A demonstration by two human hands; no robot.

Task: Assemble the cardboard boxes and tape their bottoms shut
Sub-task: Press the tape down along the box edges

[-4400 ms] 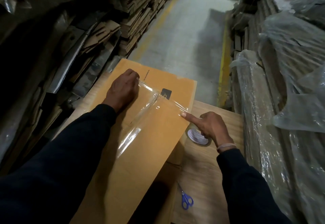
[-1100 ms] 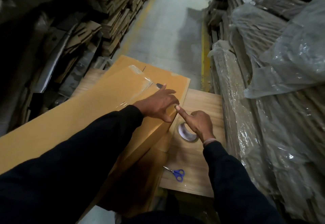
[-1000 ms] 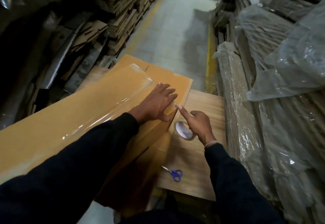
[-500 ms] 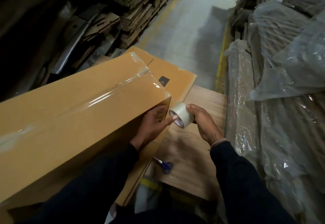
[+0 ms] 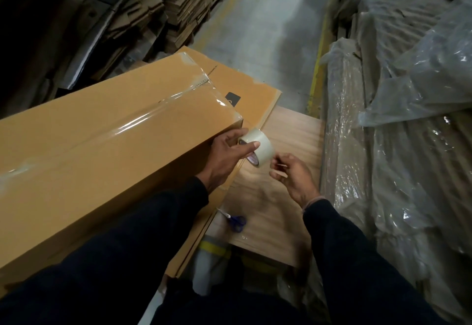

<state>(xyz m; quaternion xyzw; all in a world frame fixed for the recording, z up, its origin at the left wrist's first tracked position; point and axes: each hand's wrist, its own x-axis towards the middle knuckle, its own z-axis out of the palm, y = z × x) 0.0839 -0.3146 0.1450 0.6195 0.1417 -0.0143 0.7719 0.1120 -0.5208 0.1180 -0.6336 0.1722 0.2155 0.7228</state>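
Note:
A long brown cardboard box (image 5: 102, 151) lies across the left of the view, a shiny strip of clear tape running along its top seam. It rests on a flat cardboard sheet (image 5: 250, 89) that sticks out behind it. At the box's near right corner my left hand (image 5: 227, 156) grips a roll of clear tape (image 5: 258, 146), thumb over the roll's rim. Just right of the roll, my right hand (image 5: 291, 174) pinches its thumb and fingertips together; a thin bit of tape seems to be between them, but it is too small to be sure.
Blue-handled scissors (image 5: 236, 221) lie on the wooden table (image 5: 288, 135) below my hands. Stacks of flattened cardboard (image 5: 178, 10) line the left. Plastic-wrapped bundles (image 5: 398, 125) rise along the right. A concrete aisle (image 5: 268, 33) with yellow lines runs ahead.
The tape roll passed from my right hand to my left hand. My right hand let go and now pinches beside the roll. Earlier my left hand pressed the tape down on the box.

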